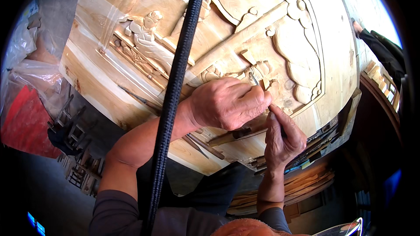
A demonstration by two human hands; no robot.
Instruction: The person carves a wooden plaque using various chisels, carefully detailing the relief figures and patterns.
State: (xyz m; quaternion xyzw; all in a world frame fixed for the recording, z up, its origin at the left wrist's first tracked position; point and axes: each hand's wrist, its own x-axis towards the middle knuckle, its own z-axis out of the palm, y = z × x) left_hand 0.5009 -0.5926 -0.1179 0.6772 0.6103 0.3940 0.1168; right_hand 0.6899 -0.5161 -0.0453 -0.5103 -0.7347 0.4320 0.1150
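A pale wooden panel [218,30] with raised carving spreads out before me. My left hand [227,102] is closed around a slim carving chisel [253,78], its fingers hiding most of the shaft. The metal tip pokes out beyond the fist and meets a small carved figure [261,68] in the lower part of the relief. At the tool's rear end, my right hand [284,137] pinches it between thumb and fingers. Left of the hands, another carved figure [148,35] stands out in the relief.
A black braided cable [175,78] crosses the view in front of the panel and left forearm. Loose carving tools [139,99] lie on the panel; several more [315,146] sit along its right edge. Another person's hand [358,28] rests at far right. A red bag [28,122] is left.
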